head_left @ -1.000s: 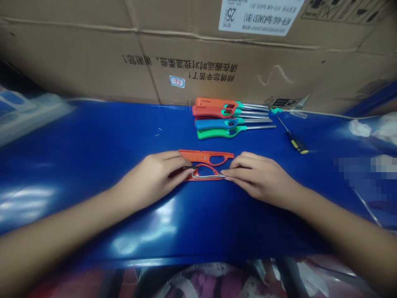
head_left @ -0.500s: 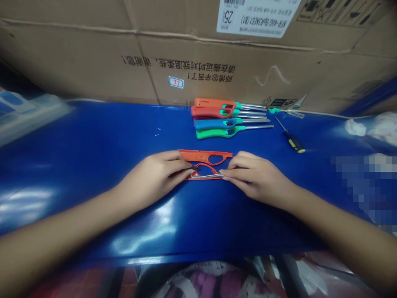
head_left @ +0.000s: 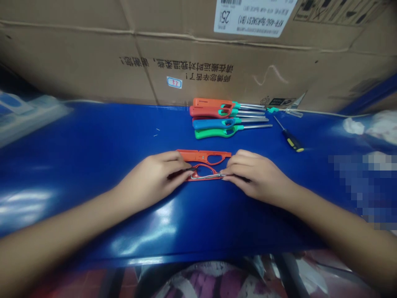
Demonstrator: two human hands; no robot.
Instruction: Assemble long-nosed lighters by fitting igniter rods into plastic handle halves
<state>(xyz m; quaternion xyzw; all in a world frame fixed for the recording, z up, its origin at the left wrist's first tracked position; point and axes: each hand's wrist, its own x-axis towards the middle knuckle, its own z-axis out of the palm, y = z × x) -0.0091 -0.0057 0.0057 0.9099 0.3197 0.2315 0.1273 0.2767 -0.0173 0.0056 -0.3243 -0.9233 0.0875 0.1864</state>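
Note:
Two orange lighter casing halves lie one behind the other on the table, opened to show their insides. The far casing half [head_left: 194,155] rests by the fingertips of both hands. Over the near casing half [head_left: 200,166], a thin pale wire [head_left: 203,177] runs from hand to hand. My left hand [head_left: 163,174] is closed, its thumb and finger pinching a small dark part [head_left: 192,168] at the left end of the near half. My right hand [head_left: 252,171] pinches the wire's right end near a small silvery piece; its fingertips partly cover that end.
Several assembled stick lighters [head_left: 214,123] in orange, red, blue and green lie behind the hands. A screwdriver [head_left: 293,142] is to their right, beside small turquoise pieces [head_left: 273,110]. A large cardboard box [head_left: 93,58] walls off the back of the blue table [head_left: 108,140].
The right fingers have shifted slightly, and the wire's right end looks a little more covered and silvery. The left hand keeps its pinch. The view has drifted slightly.

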